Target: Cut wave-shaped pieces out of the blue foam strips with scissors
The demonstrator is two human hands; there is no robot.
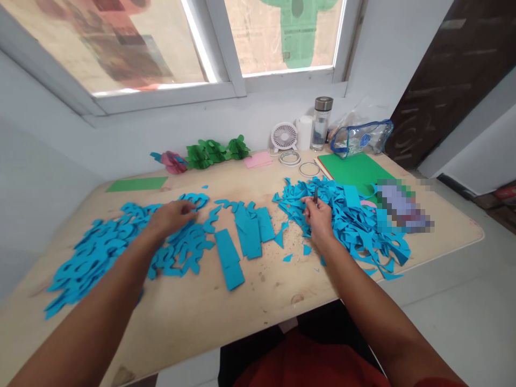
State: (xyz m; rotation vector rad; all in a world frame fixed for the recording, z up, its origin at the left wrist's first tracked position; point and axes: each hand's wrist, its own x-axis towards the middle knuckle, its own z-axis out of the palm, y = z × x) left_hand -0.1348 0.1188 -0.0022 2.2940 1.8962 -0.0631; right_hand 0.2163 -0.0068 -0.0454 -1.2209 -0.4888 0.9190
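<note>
My left hand [175, 216] is over the near-right part of the curved blue cut-outs [97, 250], fingers bent together at one looped piece; I can't tell whether I'm pinching it or only touching it. My right hand [320, 217] is curled around a slim dark tool [315, 194], its tip up, at the left edge of the jagged blue scraps [355, 215]. I can't make out what kind of tool it is.

Between my hands lie the blue strips [248, 234], flat on the worktop [282, 306], probably there so either hand can reach them. The cut-outs are heaped left and the scraps right, which seems meant to stop the two mixing.

Farther off, green sheets [350, 169] lie partly beneath the scraps. Green paper flowers [213, 151] stand along the wall, likely where they won't get crushed, and the fan [284, 137] and bottle [320, 129] are at the far edge, out of my elbows' way.
</note>
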